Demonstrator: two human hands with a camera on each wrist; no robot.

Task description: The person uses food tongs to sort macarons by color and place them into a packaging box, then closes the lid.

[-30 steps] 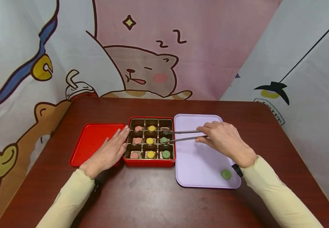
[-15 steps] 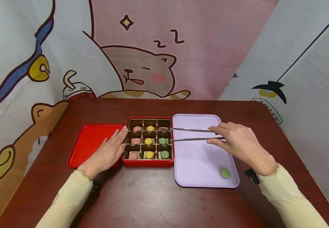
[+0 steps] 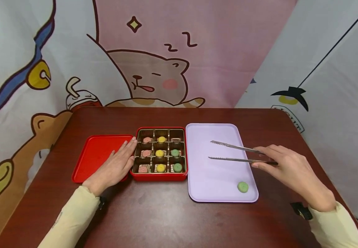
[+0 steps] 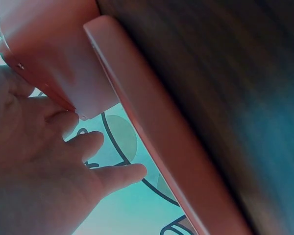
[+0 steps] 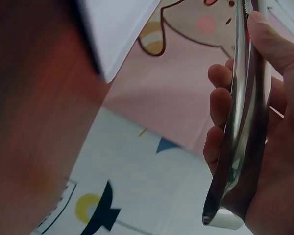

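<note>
My right hand (image 3: 294, 170) holds metal tongs (image 3: 235, 159) over the right half of the lilac tray (image 3: 204, 186); their tips are apart with nothing between them. In the right wrist view, fingers and thumb wrap the tongs (image 5: 247, 122). A round green sweet (image 3: 242, 187) lies near the tray's front right corner. My left hand (image 3: 112, 168), fingers straight, rests against the left side of a red box (image 3: 160, 177). Its gold divider holds pink sweets on the left, yellow in the middle and green on the right; the back right compartment shows only a clear liner.
A red lid (image 3: 96, 156) lies left of the box, partly beneath my left hand and forearm. The tray stands close along the box's right side. Behind the brown table (image 3: 154, 213) hangs a printed cloth (image 3: 222, 51).
My right hand has drawn the tongs away from the box, to the right and toward me, and their tips now hang over the tray. The left hand stays against the box.
</note>
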